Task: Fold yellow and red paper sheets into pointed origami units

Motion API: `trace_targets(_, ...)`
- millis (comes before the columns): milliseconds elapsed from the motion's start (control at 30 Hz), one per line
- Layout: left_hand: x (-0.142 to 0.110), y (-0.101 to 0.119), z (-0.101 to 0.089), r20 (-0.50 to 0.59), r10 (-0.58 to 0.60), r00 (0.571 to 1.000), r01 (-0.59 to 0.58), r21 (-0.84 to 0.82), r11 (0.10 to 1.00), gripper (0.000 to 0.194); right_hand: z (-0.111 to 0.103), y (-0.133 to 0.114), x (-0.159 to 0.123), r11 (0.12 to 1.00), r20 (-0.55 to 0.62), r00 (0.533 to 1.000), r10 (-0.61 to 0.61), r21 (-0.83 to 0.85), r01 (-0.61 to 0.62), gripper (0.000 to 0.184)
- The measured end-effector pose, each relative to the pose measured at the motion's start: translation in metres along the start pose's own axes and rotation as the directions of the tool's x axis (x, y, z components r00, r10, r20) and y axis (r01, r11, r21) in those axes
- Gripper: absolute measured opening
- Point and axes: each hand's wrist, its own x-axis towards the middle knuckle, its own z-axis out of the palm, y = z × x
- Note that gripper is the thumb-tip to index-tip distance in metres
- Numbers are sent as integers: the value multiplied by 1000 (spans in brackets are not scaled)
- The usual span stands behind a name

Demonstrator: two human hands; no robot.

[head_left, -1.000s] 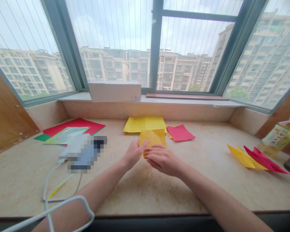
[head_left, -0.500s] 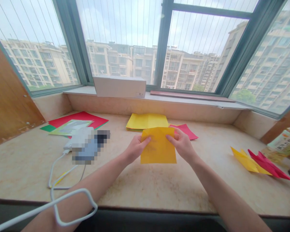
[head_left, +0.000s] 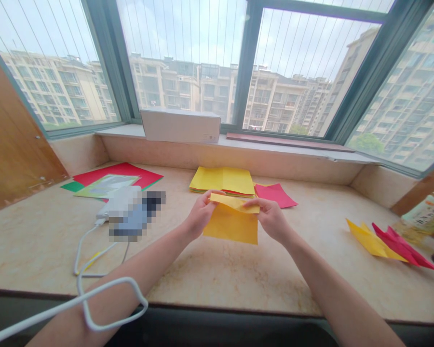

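A sheet of yellow-orange paper (head_left: 230,226) is held between my two hands above the near middle of the counter. Its top part bends over toward me as a flap. My left hand (head_left: 199,216) pinches the upper left corner, and my right hand (head_left: 273,217) grips the upper right edge, fingers closed on it. Just beyond my hands lies a stack of yellow paper (head_left: 222,179), with other colours showing at its edge. Beside it on the right is a red sheet (head_left: 277,195).
Folded yellow paper (head_left: 374,243) and folded red paper (head_left: 401,246) stand at the right. Red sheets (head_left: 130,172) lie at the back left, near a white device (head_left: 121,202) with a white cable (head_left: 108,284) crossing above my left forearm. A white box (head_left: 181,126) rests on the sill.
The paper's top edge, flat before, now folds over toward me. My hands have shifted with it, and the view has tilted slightly.
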Motion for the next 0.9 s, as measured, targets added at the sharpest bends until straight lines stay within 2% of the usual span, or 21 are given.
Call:
trace_targets(133, 1, -1, 0, 71, 15, 997, -13, -30, 999, 41, -2, 0, 2, 1000, -42, 999, -13, -16, 12, 26)
trace_targets(333, -1, 1, 2, 155, 5, 988, -13, 47, 999, 35, -9, -5, 3, 996, -171, 982, 82, -32, -88, 44)
trace_targets(533, 1, 4, -2, 49, -10, 999, -3, 253, 967, 30, -17, -6, 5, 993, -204, 978, 39, -100, -60, 40)
trace_targets(700, -2, 8, -4, 37, 64, 997, -74, 505, 860, 34, -19, -6, 6, 999, -243, 970, 16, -40, -26, 36)
trace_targets(800, -2, 7, -3, 47, 67, 997, -81, 477, 875, 38, -20, -4, 6, 998, -280, 959, -36, -59, 20, 35)
trace_targets(900, 1, 3, -3, 137, 80, 987, -119, 305, 945, 43, -21, -2, 7, 992, -307, 949, -78, -120, 43, 38)
